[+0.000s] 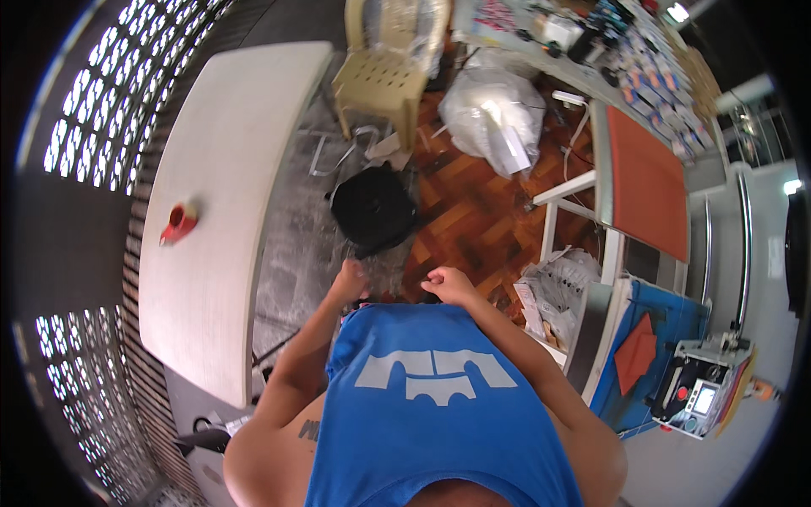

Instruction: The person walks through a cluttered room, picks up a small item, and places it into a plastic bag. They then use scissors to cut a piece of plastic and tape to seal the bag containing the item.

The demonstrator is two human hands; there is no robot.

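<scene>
My left hand (350,279) hovers in front of my waist with its fingers curled in, slightly blurred. Opposite it, my right hand (449,286) is closed too, thumb and fingers drawn together and pointing inward. The hands are apart, either side of the hem of my blue shirt (422,372). Whatever either hand holds, if anything, is hidden or too small to make out. Just beyond them on the floor stands a black, square-topped object (373,209), perhaps a stool; neither hand touches it.
To the left is a white table (228,144) bearing a red tape dispenser (179,222). Ahead stand a beige plastic chair (380,80) and a plastic-wrapped bundle (494,114). On the right are an orange-red-topped table (646,177), a bag of scraps (562,291) and a machine with a screen (701,393).
</scene>
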